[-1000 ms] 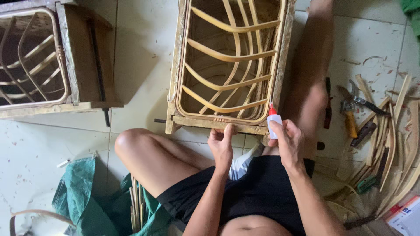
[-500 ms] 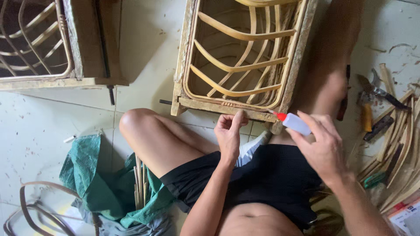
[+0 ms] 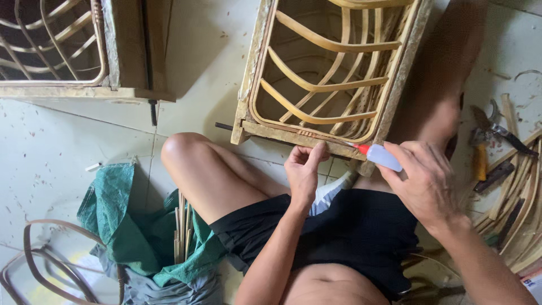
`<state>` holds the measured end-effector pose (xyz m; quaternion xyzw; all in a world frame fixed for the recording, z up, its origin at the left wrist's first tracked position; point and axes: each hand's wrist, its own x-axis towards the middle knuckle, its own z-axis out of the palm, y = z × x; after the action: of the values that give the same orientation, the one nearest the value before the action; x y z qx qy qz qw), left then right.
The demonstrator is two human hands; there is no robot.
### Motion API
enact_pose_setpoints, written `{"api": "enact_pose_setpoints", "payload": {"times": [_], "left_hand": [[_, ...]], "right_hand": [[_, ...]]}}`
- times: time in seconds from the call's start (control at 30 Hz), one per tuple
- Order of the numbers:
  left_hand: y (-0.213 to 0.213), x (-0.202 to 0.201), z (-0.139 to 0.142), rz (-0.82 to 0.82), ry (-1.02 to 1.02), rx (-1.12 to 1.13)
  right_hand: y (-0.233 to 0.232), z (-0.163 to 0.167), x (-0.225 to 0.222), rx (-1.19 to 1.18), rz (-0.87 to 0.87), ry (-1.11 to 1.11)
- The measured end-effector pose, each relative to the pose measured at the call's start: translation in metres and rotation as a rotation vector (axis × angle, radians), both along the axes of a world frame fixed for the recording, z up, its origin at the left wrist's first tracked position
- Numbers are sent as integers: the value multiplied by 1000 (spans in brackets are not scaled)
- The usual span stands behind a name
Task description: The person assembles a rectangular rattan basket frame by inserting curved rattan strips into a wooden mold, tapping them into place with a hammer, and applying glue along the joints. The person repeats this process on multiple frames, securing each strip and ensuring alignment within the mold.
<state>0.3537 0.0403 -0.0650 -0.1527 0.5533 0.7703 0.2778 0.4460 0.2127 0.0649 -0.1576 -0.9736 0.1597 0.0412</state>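
I take the rattan frame point(image 3: 333, 73) on the floor as my marker. Far left of it sits a second wooden frame point(image 3: 68, 51), cut off by the picture's edge. Below and left of the marker lie a green cloth point(image 3: 121, 220) and a bundle of thin sticks point(image 3: 182, 226), beside a bent knee.

My left hand point(image 3: 303, 172) presses fingertips against the marker's near rail, thumb up on the rail's edge; it steadies rather than grips. Just right of it, my right hand point(image 3: 423, 183) is closed around a small glue bottle point(image 3: 384, 157), its red nozzle touching the same rail near the corner.

I judge the risks to be these: a hard squeeze could flood the joint, and glue might run towards the left fingertips, which sit near the nozzle.

Right of the marker, pliers point(image 3: 497, 133) and rattan strips point(image 3: 519, 192) lie jumbled and hard to separate. The marker's far end runs out of view.
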Motion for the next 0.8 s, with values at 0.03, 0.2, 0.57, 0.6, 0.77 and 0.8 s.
{"api": "enact_pose_setpoints", "payload": {"times": [0.03, 0.2, 0.57, 0.6, 0.77, 0.8], "left_hand": [[0, 0, 0, -2, 5, -3], [-6, -1, -1, 24, -31, 45], [-16, -16, -4, 83, -37, 65], [-16, -16, -4, 78, -34, 61], [-26, -24, -3, 118, -12, 76], [-29, -27, -3, 124, -7, 69]], "right_hand": [[0, 2, -1, 7, 8, -10], [-4, 17, -10, 51, 9, -53], [-9, 16, -39, 67, 118, -83], [-10, 17, -39, 53, 111, -70], [-17, 8, -54, 11, 166, 14], [-18, 6, -58, 21, 168, -15]]}}
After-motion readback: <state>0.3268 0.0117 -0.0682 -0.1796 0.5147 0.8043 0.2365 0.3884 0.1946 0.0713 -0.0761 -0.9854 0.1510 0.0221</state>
